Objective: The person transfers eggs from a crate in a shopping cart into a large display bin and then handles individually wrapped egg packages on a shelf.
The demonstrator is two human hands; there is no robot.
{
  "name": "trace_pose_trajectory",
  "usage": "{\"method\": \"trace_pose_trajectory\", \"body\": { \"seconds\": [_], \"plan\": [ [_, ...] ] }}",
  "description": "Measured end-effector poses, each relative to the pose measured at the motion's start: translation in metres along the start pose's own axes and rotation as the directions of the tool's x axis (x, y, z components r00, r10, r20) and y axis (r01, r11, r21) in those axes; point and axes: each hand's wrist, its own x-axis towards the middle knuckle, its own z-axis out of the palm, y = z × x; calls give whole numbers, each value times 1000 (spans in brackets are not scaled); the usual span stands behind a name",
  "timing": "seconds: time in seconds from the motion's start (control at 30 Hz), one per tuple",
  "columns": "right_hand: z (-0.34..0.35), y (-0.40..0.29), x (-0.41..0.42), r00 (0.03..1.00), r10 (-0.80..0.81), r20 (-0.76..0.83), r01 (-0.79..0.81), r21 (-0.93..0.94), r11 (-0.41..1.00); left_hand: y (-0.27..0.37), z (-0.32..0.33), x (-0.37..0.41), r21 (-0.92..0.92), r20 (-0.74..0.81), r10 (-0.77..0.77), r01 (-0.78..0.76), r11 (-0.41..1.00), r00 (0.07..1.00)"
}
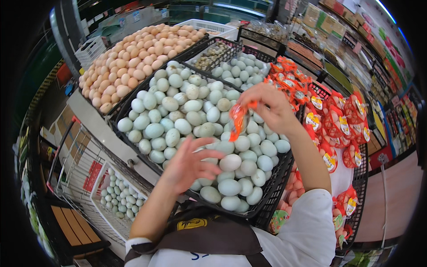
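Pale green-blue eggs (172, 137) are heaped in a black plastic crate (275, 187) in front of me. My right hand (269, 106) is raised over the right side of the heap, its fingers pinching an orange plastic wrapper (237, 120). The wrapper hangs down and looks partly see-through; whether an egg sits inside it is unclear. My left hand (195, 164) hovers above the near part of the heap, slightly blurred, with fingers spread and nothing in them. Orange-wrapped eggs (289, 78) lie piled just beyond my right hand.
Brown eggs (133, 60) fill a tray at the far left. Quail eggs (217, 56) sit in a compartment behind the green-blue heap. Red net bags of eggs (333, 123) stand on the right. At lower left, a shopping cart (75, 160) holds a white crate (96, 187) of eggs.
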Motion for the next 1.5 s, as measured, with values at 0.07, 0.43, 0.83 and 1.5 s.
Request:
{"method": "trace_pose_trajectory", "body": {
  "seconds": [0.07, 0.43, 0.83, 1.5],
  "plan": [
    [25, -13, 8, 993, -119, -24, 121, 195, 973, -3, 11, 12, -174, 178, -51, 83, 981, 983],
    [71, 14, -21, 967, 248, 54, -242, 493, 836, -26, -6, 14, -95, -35, 349, -351, 931, 936],
    [94, 16, -33, 819, 535, 208, -433, 836, 338, -31, -16, 26, -81, -205, 396, -419, 904, 895],
    [110, 17, -41, 873, 488, 24, -408, 585, 701, -29, -17, 27, -143, -206, 359, -390, 909, 911]
  ]
}}
